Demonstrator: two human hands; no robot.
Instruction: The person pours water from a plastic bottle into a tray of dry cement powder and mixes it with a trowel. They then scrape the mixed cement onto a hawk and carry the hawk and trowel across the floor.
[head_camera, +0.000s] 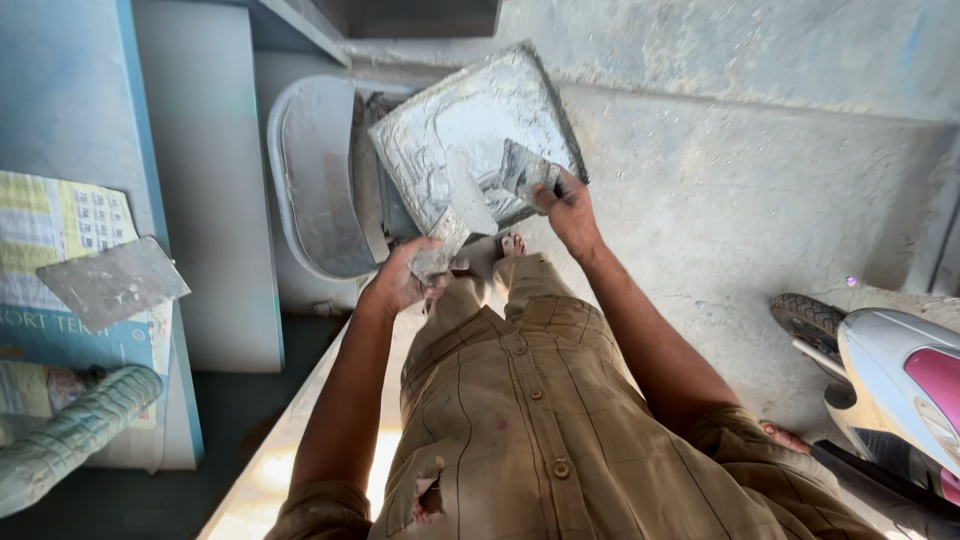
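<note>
Fingers (425, 262) of the left hand (405, 280) are curled shut round the handle of a trowel (470, 195); its pointed blade lies flat on the grey plaster board (450, 120), tip approx. at mid-board. Right hand (570, 212) is also closed, gripping a small flat scraper (522, 168) w/ the blade touching the board's lower right part, just beside the trowel blade. Board is tilted, smeared w/ wet grey mix, and sits in front of the person's body, above the bare feet (512, 243). Just left of it is a grey tub (315, 175), near the blue panel (70, 110). A 2nd flat plate (112, 282) lies on printed paper far left. A scooter (890, 380) stands at right, well apart from both hands.
</note>
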